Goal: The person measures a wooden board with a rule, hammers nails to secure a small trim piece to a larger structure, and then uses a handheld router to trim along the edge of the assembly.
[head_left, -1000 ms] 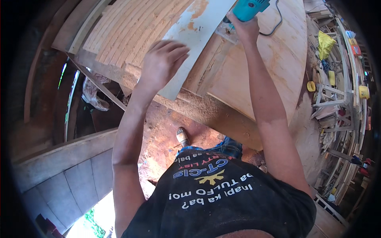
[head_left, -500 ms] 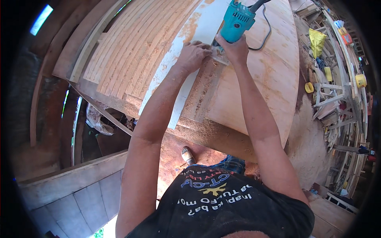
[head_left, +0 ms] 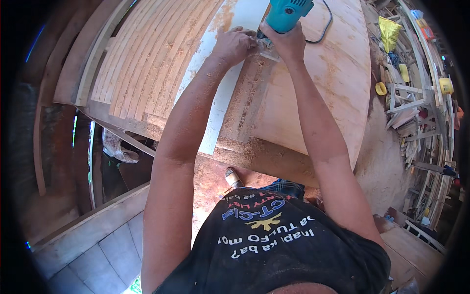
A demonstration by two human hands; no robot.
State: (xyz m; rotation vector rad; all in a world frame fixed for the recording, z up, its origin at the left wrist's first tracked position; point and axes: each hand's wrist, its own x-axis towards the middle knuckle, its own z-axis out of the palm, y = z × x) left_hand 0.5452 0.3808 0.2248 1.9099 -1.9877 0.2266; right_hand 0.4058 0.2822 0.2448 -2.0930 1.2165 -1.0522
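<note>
In my right hand (head_left: 288, 43) is a teal trim router (head_left: 289, 14), gripped low on its body with the fingers wrapped round it. Its clear base (head_left: 269, 52) sits on the wood at the edge of a long white board (head_left: 215, 120). My left hand (head_left: 236, 45) lies over the white board, its bent fingers pressed against the left side of the router base; the fingertips are partly hidden. Sawdust fills a rough strip (head_left: 245, 105) just right of the board. The router's top runs out of the picture.
Narrow wooden strips (head_left: 147, 63) lie side by side on the left, dusted with shavings. A pale plywood sheet (head_left: 323, 98) covers the right side, with the black cord (head_left: 327, 27) across it. Scrap lumber (head_left: 411, 105) and a yellow bag (head_left: 389, 33) stand farther right.
Both hands and the router have moved farther from my body along the white board's edge. More of the router is now cut off at the top; the view has shifted slightly too.
</note>
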